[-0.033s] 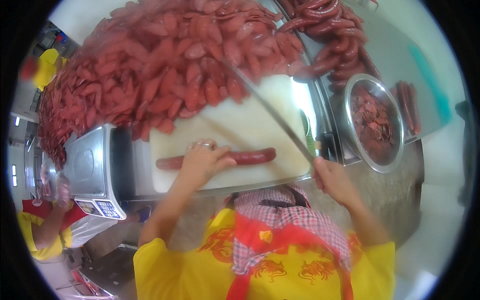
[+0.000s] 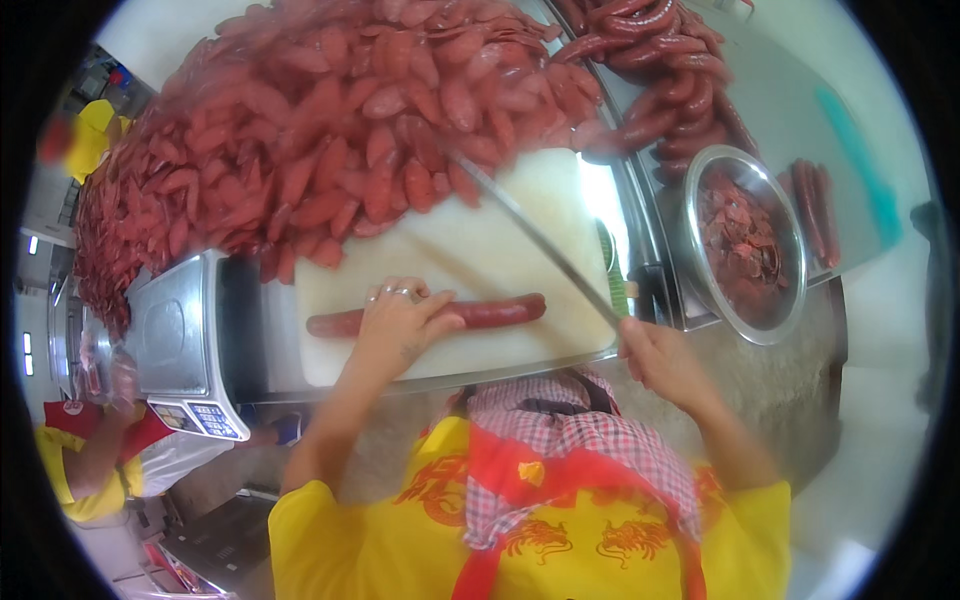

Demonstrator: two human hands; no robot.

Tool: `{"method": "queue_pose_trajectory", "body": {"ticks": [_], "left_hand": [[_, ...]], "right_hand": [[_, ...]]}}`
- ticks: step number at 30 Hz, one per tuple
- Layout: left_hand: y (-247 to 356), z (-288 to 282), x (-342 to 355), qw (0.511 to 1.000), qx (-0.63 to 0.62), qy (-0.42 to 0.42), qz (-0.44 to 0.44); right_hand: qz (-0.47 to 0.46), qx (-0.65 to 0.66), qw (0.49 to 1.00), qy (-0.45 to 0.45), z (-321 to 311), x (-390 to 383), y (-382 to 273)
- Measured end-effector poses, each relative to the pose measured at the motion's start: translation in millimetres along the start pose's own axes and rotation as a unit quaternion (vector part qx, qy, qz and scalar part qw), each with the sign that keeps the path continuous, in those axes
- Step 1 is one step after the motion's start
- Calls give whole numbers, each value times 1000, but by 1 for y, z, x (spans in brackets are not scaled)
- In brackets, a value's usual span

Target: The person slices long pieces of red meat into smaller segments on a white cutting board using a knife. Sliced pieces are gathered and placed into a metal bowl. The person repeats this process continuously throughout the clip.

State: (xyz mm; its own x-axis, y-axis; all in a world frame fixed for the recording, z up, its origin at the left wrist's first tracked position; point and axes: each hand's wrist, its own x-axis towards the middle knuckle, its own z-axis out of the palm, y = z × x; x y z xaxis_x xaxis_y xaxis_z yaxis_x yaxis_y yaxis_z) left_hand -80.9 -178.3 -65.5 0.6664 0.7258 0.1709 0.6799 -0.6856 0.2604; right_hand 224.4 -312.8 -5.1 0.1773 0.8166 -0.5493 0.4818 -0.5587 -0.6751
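On the white cutting board (image 2: 550,190) a long dark-red sausage (image 2: 505,310) lies crosswise near the front edge. My left hand (image 2: 400,320) rests over its left half, fingers curled round it, a ring showing on one finger. My right hand (image 2: 660,360), off the board's right front corner, is closed on the handle of a long knife (image 2: 545,225). Its narrow blade slants away to the far left, above the board and apart from the sausage I hold. The tip lies against the heap of sliced sausage (image 2: 330,130) in the view, and whether it touches cannot be told.
A scale (image 2: 180,330) stands left of the board. To the right are a metal bowl (image 2: 745,245) of scraps, piled whole sausages (image 2: 690,90), and a few more sausages (image 2: 815,212) beyond the bowl. A co-worker in yellow (image 2: 90,460) is at lower left.
The knife's tip has come slightly nearer to me. My left hand stays on the sausage, and the whole view has shifted a little.
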Motion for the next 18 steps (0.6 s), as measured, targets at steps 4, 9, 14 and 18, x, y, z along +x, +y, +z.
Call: {"method": "queue_pose_trajectory", "body": {"ticks": [4, 9, 14, 18], "left_hand": [[13, 37, -6, 984, -67, 167, -5], [29, 59, -7, 956, -137, 246, 85], [30, 61, 2, 960, -105, 243, 95], [26, 61, 0, 958, -97, 244, 118]], "right_hand": [[-15, -98, 994, -45, 1, 15, 11], [-56, -176, 981, -55, 0, 29, 7], [-87, -284, 954, -38, -12, 29, -8], [-109, -330, 936, -61, -32, 18, -20]]}}
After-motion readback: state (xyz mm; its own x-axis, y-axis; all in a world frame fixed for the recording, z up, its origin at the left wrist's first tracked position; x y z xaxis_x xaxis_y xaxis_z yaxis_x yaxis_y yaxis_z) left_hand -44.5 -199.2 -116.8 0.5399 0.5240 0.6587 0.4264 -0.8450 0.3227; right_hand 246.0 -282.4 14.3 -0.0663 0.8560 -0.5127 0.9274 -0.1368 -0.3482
